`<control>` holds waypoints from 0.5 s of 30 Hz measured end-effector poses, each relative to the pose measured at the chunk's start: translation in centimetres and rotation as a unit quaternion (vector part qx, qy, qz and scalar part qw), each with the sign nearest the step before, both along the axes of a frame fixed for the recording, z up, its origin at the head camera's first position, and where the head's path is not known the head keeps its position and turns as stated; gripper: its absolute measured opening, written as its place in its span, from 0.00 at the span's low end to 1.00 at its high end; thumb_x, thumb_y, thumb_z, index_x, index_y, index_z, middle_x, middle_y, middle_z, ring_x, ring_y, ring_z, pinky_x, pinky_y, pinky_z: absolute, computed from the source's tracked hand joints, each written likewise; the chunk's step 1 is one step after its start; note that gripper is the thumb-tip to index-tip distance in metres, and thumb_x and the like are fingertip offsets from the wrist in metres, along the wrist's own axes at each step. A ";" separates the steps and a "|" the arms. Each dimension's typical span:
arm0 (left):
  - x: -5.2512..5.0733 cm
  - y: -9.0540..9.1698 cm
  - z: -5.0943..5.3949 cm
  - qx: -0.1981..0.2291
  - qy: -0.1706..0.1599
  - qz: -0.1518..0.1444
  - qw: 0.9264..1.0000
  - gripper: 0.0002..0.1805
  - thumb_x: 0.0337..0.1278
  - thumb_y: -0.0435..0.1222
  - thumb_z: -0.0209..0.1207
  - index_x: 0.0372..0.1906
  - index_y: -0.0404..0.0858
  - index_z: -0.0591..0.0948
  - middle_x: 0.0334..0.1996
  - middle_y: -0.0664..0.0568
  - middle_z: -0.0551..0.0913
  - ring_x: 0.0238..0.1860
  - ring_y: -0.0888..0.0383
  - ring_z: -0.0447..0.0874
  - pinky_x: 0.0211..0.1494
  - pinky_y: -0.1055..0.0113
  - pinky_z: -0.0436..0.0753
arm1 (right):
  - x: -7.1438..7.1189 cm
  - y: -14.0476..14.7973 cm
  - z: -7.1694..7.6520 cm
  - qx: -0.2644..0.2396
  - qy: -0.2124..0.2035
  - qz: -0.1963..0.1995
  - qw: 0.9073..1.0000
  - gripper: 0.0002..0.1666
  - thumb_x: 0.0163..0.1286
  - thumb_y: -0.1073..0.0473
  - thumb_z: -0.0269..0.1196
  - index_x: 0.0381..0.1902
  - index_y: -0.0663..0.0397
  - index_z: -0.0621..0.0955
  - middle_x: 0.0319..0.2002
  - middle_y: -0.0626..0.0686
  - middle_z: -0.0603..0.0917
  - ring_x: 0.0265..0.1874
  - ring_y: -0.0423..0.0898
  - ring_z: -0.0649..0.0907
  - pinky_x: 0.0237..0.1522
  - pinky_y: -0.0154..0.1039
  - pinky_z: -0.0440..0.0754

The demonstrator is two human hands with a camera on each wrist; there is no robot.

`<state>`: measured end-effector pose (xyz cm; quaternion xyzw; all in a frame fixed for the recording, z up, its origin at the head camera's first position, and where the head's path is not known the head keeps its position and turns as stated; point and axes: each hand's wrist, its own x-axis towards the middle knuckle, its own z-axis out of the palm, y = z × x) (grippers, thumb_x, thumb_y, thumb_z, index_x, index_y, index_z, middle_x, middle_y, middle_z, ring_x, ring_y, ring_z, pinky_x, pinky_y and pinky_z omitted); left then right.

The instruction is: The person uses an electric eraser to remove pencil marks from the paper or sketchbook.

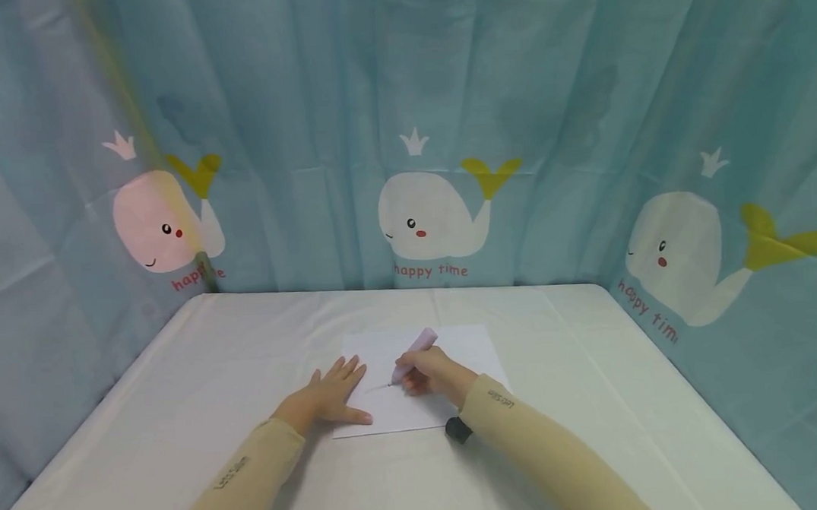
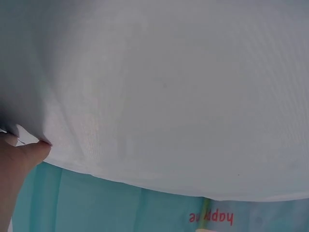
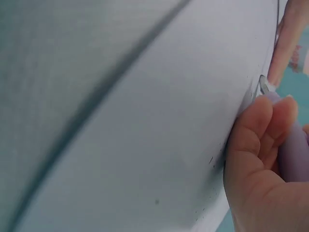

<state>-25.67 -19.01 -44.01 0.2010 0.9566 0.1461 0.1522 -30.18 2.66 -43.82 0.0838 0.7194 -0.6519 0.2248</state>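
A white sheet of paper lies on the table. My left hand rests on its left edge with fingers and thumb spread. My right hand grips a thick lilac pen-like tool, tilted, with its narrow tip at the paper. A thin grey line runs left from that tip. In the right wrist view, fingers curl round the lilac barrel, and the tip looks greyish; its exact kind is unclear. The left wrist view catches only part of the left hand at its edge.
A small black object sits at the paper's near edge, partly hidden by the right sleeve. White cloth covers the table. Blue curtains printed with whales stand behind it and along both sides. Small dark specks dot the paper.
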 end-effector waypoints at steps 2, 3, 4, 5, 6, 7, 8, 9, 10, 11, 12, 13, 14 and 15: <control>0.1 -0.1 -0.3 0.000 0.004 0.000 1.000 0.58 0.48 0.64 0.63 0.75 0.33 0.55 0.76 0.34 0.44 0.75 0.35 0.38 0.65 0.28 0.44 | 0.2 -0.1 0.1 0.006 -0.001 0.002 1.000 0.11 0.62 0.63 0.64 0.38 0.64 0.75 0.17 0.51 0.77 0.13 0.40 0.76 0.19 0.32 0.78; 0.2 -0.2 -0.4 0.002 0.006 0.001 1.000 0.58 0.48 0.64 0.63 0.75 0.33 0.55 0.76 0.34 0.43 0.74 0.34 0.37 0.65 0.27 0.44 | 0.3 -0.1 0.2 0.009 0.000 0.004 1.000 0.10 0.62 0.63 0.64 0.37 0.64 0.75 0.17 0.51 0.77 0.13 0.40 0.76 0.19 0.32 0.78; 0.3 -0.3 -0.5 0.003 0.010 0.003 1.000 0.57 0.48 0.64 0.62 0.75 0.33 0.55 0.76 0.34 0.43 0.74 0.33 0.37 0.64 0.27 0.45 | 0.3 -0.2 0.2 0.011 0.000 0.006 1.000 0.10 0.62 0.63 0.64 0.37 0.64 0.75 0.17 0.51 0.77 0.13 0.40 0.76 0.19 0.32 0.78; 0.5 -0.4 -0.5 0.004 0.016 0.003 1.000 0.57 0.49 0.64 0.62 0.75 0.33 0.56 0.76 0.34 0.44 0.74 0.33 0.37 0.63 0.26 0.45 | 0.3 -0.2 0.2 0.011 -0.001 0.006 1.000 0.11 0.62 0.63 0.64 0.37 0.63 0.75 0.17 0.51 0.77 0.13 0.40 0.76 0.20 0.32 0.78; 0.7 -0.5 -0.4 0.007 0.018 0.005 1.000 0.56 0.50 0.63 0.62 0.74 0.33 0.56 0.76 0.34 0.44 0.74 0.32 0.36 0.63 0.25 0.45 | 0.3 -0.2 0.2 0.013 -0.002 0.004 1.000 0.11 0.62 0.62 0.64 0.37 0.63 0.75 0.18 0.52 0.77 0.13 0.40 0.76 0.20 0.33 0.78; 0.8 -0.7 -0.3 0.009 0.021 0.007 1.000 0.55 0.51 0.62 0.62 0.74 0.33 0.57 0.75 0.34 0.45 0.74 0.31 0.37 0.62 0.25 0.45 | 0.2 -0.2 0.3 0.014 -0.003 0.001 1.000 0.11 0.63 0.62 0.64 0.38 0.64 0.75 0.18 0.52 0.77 0.14 0.41 0.76 0.20 0.33 0.79; 1.0 -0.8 -0.1 0.010 0.023 0.008 1.000 0.54 0.51 0.61 0.63 0.74 0.33 0.58 0.75 0.34 0.47 0.73 0.30 0.37 0.62 0.24 0.45 | 0.1 -0.2 0.2 0.015 -0.005 -0.002 1.000 0.12 0.63 0.62 0.64 0.39 0.64 0.75 0.19 0.52 0.78 0.14 0.41 0.76 0.20 0.33 0.79; 1.2 -0.9 0.1 0.006 0.025 0.010 1.000 0.52 0.52 0.61 0.63 0.74 0.33 0.59 0.75 0.35 0.49 0.73 0.30 0.38 0.62 0.24 0.46 | 0.0 -0.2 0.2 0.016 -0.006 -0.005 1.000 0.12 0.63 0.62 0.64 0.39 0.64 0.75 0.20 0.53 0.78 0.15 0.41 0.77 0.21 0.33 0.79; 1.4 -1.0 0.2 0.000 0.029 0.012 1.000 0.51 0.52 0.60 0.63 0.73 0.34 0.60 0.75 0.35 0.51 0.73 0.29 0.40 0.62 0.24 0.47 | -0.1 -0.1 0.2 0.016 -0.008 -0.007 1.000 0.12 0.63 0.62 0.64 0.39 0.64 0.75 0.20 0.53 0.78 0.15 0.41 0.77 0.21 0.33 0.79; 1.6 -1.0 0.4 -0.004 0.030 0.013 0.999 0.50 0.52 0.60 0.63 0.73 0.34 0.61 0.74 0.35 0.53 0.72 0.28 0.41 0.62 0.24 0.48 | -0.2 0.0 0.1 0.018 -0.008 -0.008 1.000 0.12 0.63 0.62 0.64 0.40 0.64 0.76 0.20 0.53 0.78 0.15 0.41 0.77 0.21 0.33 0.79; 1.8 -1.0 0.5 -0.009 0.030 0.015 0.999 0.49 0.52 0.59 0.63 0.72 0.34 0.62 0.74 0.35 0.54 0.72 0.28 0.43 0.62 0.25 0.49 | -0.2 0.1 0.1 0.018 -0.009 -0.008 1.000 0.12 0.63 0.62 0.64 0.40 0.64 0.76 0.21 0.53 0.78 0.15 0.42 0.77 0.21 0.33 0.79; 1.9 -1.1 0.5 -0.014 0.032 0.016 0.999 0.49 0.52 0.59 0.63 0.72 0.34 0.63 0.73 0.35 0.55 0.71 0.27 0.44 0.61 0.25 0.50 | -0.2 0.1 0.1 0.016 -0.008 -0.005 1.000 0.12 0.62 0.62 0.64 0.39 0.64 0.76 0.21 0.54 0.78 0.15 0.42 0.77 0.21 0.33 0.79; 2.1 -1.2 0.5 -0.017 0.033 0.018 0.999 0.48 0.52 0.59 0.64 0.71 0.34 0.64 0.73 0.35 0.56 0.71 0.26 0.45 0.61 0.25 0.51 | -0.2 0.1 0.1 0.012 -0.007 -0.004 1.000 0.11 0.62 0.62 0.63 0.39 0.64 0.77 0.21 0.54 0.78 0.15 0.42 0.77 0.22 0.33 0.79; 2.2 -1.3 0.5 -0.017 0.034 0.020 0.999 0.48 0.52 0.59 0.63 0.71 0.34 0.64 0.73 0.35 0.56 0.70 0.25 0.45 0.61 0.25 0.52 | -0.3 0.1 0.1 0.005 -0.007 -0.005 1.000 0.11 0.61 0.62 0.63 0.38 0.64 0.77 0.21 0.54 0.78 0.15 0.42 0.77 0.21 0.34 0.79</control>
